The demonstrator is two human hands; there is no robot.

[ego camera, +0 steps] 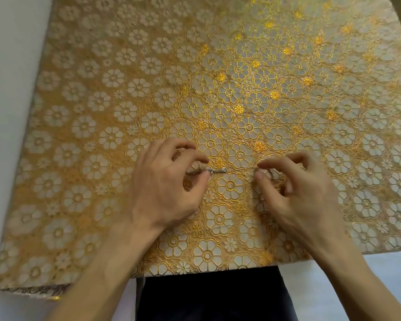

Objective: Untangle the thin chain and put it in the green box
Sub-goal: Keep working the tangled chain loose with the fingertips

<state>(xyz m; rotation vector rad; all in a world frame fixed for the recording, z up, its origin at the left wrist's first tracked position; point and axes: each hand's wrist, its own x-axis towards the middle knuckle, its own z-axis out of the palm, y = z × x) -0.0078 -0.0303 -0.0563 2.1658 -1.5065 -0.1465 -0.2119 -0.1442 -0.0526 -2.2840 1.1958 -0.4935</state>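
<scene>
The left hand (162,181) and right hand (294,193) each keep a pinch grip on the chain (215,171), held taut over the bench (264,66), probably to open its left-side knot.

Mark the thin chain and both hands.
thin chain (216,170): head view, silver clump between the hands.
left hand (162,188): head view, back of the hand.
right hand (299,195): head view, back of the hand.

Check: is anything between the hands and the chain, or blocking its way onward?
Nothing visible. Left hand and right hand both pinch the chain over the tablecloth. The green box is out of view, so that path cannot be judged.
</scene>
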